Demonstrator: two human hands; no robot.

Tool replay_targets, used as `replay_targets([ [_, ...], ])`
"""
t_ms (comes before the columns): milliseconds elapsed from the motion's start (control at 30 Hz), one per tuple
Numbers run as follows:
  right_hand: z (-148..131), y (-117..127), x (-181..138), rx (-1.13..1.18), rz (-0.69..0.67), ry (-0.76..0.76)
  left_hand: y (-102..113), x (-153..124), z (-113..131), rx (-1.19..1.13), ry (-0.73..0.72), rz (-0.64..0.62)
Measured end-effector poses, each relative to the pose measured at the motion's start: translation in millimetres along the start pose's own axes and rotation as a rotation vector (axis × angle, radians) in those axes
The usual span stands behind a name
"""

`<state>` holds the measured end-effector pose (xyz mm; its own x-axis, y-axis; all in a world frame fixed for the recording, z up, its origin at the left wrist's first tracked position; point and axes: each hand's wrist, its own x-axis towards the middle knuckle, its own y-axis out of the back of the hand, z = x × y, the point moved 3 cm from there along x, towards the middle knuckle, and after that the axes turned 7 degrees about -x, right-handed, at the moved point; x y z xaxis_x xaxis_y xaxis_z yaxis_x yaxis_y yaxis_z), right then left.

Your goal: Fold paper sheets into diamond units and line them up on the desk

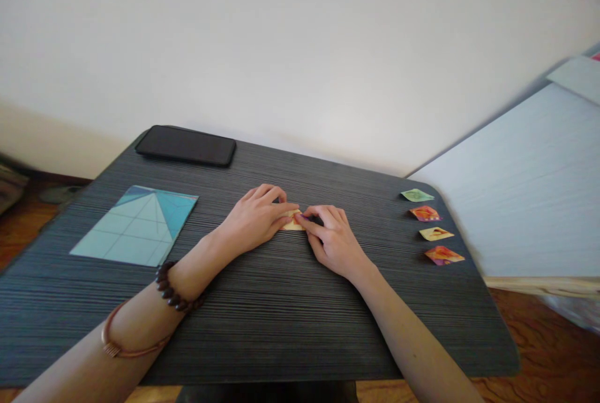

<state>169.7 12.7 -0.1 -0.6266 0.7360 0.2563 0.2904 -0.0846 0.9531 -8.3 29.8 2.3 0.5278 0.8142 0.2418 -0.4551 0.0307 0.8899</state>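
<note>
A small pale-yellow piece of folded paper (pixel 293 223) with an orange-purple patch lies on the dark table, between my two hands. My left hand (pixel 257 217) presses its left part with thumb and index finger, the other fingers curled. From the other side my right hand (pixel 334 237) holds the paper's right part in its closed thumb and index fingertips. The fingers cover much of the paper, so its exact folds are hidden. A dark bead bracelet (pixel 169 290) and a copper-coloured bangle (pixel 111 347) circle my left forearm.
Left on the dark table (pixel 281 315) lies a blue-green paper sheet (pixel 135 228), with a black phone (pixel 187 145) behind it. Several small folded paper pieces, including a green one (pixel 417 195), line the right side. A white wall stands behind; a pale panel (pixel 529 184) adjoins the right edge.
</note>
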Motion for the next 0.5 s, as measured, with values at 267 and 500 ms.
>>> replay_targets([
  [267, 1, 3, 2, 0.051, 0.032, -0.015, 3, 1, 3, 0.01, -0.003, -0.002],
  [500, 9, 1, 9, 0.073, 0.07, -0.076, -1, 1, 5, 0.002, 0.047, 0.056],
])
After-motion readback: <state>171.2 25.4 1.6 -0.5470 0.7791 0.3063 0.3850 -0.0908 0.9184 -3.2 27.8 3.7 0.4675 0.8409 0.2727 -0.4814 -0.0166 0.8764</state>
